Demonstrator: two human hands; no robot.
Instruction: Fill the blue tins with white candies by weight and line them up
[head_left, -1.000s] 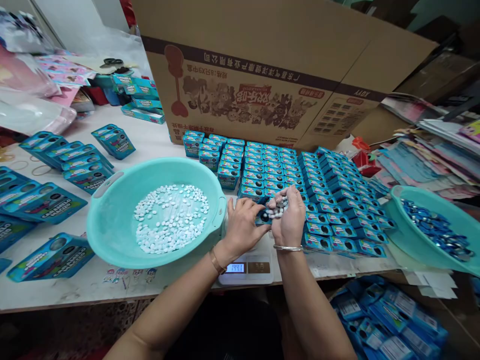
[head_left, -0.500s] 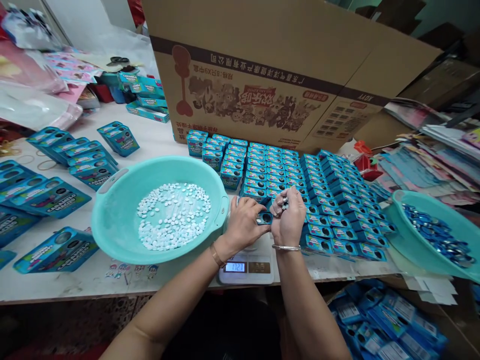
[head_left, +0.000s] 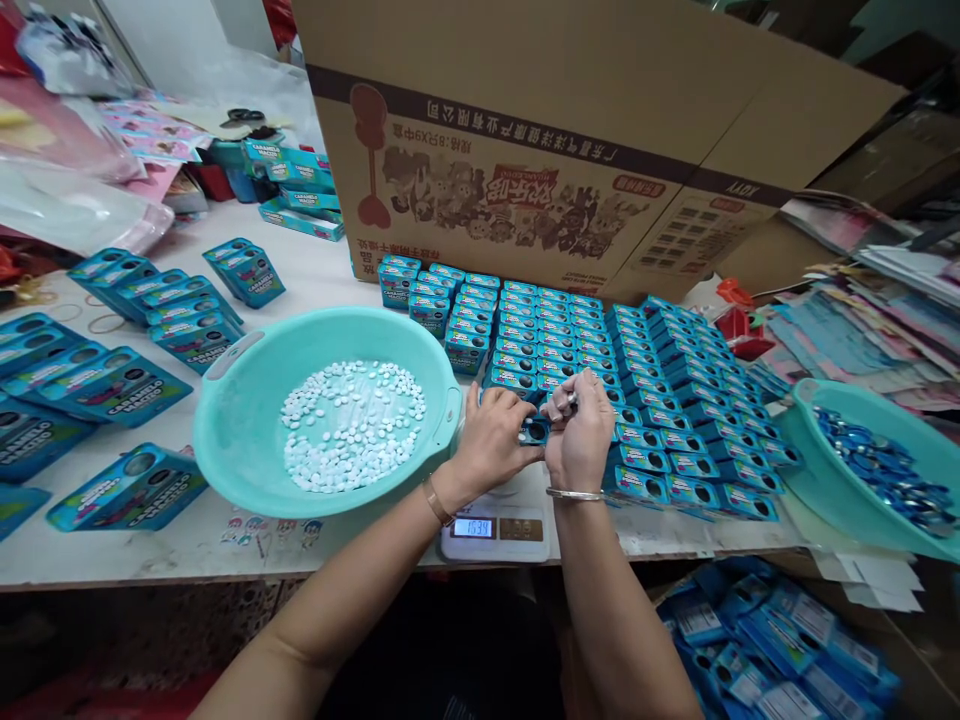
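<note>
My left hand (head_left: 491, 438) grips a small blue candy box (head_left: 533, 432) whose round top hole faces up. Over a white digital scale (head_left: 495, 548) with a lit display, the box stands between my two hands; its lower part is hidden. My right hand (head_left: 581, 430) is cupped closed around small pale round candies, its fingers right at the box's hole. To the left, a turquoise basin (head_left: 225, 445) holds many loose white candies (head_left: 352, 435). Rows of similar blue boxes (head_left: 555, 340) stand just behind my hands and to the right.
A large printed cardboard carton (head_left: 510, 130) rises behind the rows. More blue boxes (head_left: 124, 490) stand left of the basin. At the right, another turquoise basin (head_left: 806, 455) holds shiny blue pieces. Below the table edge lies a heap of blue boxes (head_left: 780, 640).
The number on the scale's display has changed. Both hands stay at the box, the right fingers shifting slightly over its hole. The whole view has shifted a little.
</note>
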